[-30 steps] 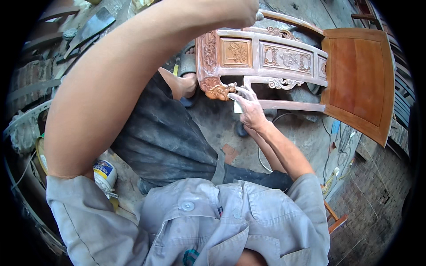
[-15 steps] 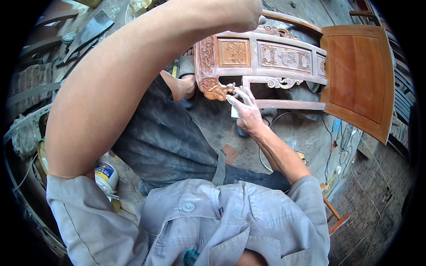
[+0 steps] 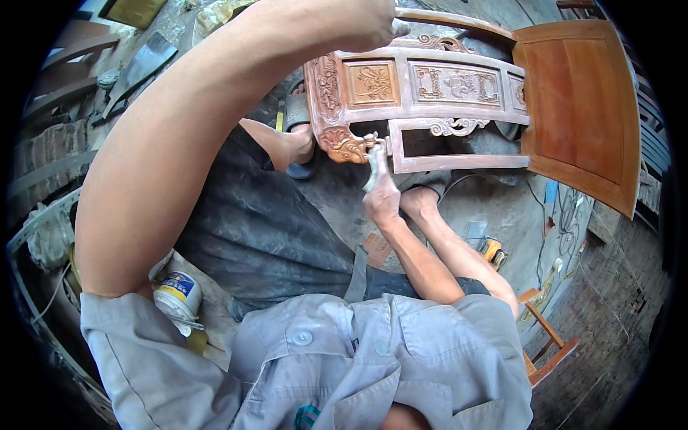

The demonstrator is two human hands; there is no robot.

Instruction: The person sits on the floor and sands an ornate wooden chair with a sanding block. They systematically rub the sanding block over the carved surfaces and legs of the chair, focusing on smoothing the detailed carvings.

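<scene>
A carved wooden chair (image 3: 451, 118) lies before me, its frame pale with dust and its smooth brown panel (image 3: 579, 107) at the right. My left hand (image 3: 376, 27) is closed at the upper rail (image 3: 459, 21); the forearm hides part of that rail, and the undersides of the fingers do not show. Below the chair's lower left corner, my right hand (image 3: 382, 199) pinches a pale, greenish-white piece of sandpaper (image 3: 374, 174). Its fingertips and the paper meet the small scrolled end beside the reddish-brown carved corner (image 3: 342, 145).
My foot in a grey sandal (image 3: 299, 129) is left of the chair. A white tub (image 3: 178, 294) stands by my left elbow. Cables (image 3: 566, 222) and a yellow power tool (image 3: 493, 252) lie on the right floor. Wooden parts (image 3: 68, 86) are stacked at far left.
My right hand has turned from spread fingers to a closed pinch and dropped slightly left, the sandpaper now upright. My left hand has shifted left along the rail. The view has moved a little.
</scene>
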